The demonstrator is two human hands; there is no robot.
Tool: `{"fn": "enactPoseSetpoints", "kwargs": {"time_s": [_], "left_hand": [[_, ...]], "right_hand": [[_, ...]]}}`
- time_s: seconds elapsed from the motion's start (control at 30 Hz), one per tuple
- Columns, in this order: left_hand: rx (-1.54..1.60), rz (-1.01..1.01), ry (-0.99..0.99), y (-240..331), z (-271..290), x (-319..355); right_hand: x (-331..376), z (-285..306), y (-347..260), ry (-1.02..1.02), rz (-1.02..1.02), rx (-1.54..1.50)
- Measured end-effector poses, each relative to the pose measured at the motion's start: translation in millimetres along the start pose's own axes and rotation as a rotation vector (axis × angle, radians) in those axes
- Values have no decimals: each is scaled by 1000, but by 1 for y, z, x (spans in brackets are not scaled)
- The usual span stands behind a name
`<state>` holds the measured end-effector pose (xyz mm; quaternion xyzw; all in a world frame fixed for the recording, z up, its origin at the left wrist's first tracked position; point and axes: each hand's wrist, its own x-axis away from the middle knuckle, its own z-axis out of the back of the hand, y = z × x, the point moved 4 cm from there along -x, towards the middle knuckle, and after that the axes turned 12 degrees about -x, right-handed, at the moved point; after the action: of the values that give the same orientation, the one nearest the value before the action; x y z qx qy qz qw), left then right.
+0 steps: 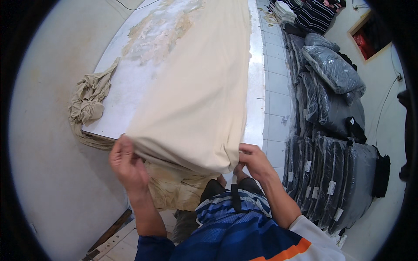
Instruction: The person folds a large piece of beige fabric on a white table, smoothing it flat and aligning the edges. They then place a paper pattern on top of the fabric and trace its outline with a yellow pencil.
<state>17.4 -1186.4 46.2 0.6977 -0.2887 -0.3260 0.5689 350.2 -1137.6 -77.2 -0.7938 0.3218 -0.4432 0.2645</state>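
1. Head view, looking down from my remote seat: a long cream fabric sheet (196,87) runs up the white cutting table (257,87), its near end lifted off the table edge.
2. Left hand (126,163) is pinching the sheet's near left corner, fingers closed on the cloth.
3. Right hand (254,161) is clamped on the near right corner the same way.
4. A crumpled beige cloth pile (89,102) hangs off the table's left edge.
5. Dark plastic-wrapped fabric bundles (331,174) are stacked along the tiled floor (274,100) on the right.
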Motion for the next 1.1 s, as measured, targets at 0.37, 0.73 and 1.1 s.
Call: {"fn": "enactPoseSetpoints", "kwargs": {"time_s": [0.37,0.73,1.1], "left_hand": [[-732,429,101,-144,70,40],[-274,702,76,-162,84,52],[-217,828,-152,-238,112,42]], "right_hand": [[3,49,81,560,43,189],[1,69,92,520,135,148],[-13,53,100,707,-2,522]]}}
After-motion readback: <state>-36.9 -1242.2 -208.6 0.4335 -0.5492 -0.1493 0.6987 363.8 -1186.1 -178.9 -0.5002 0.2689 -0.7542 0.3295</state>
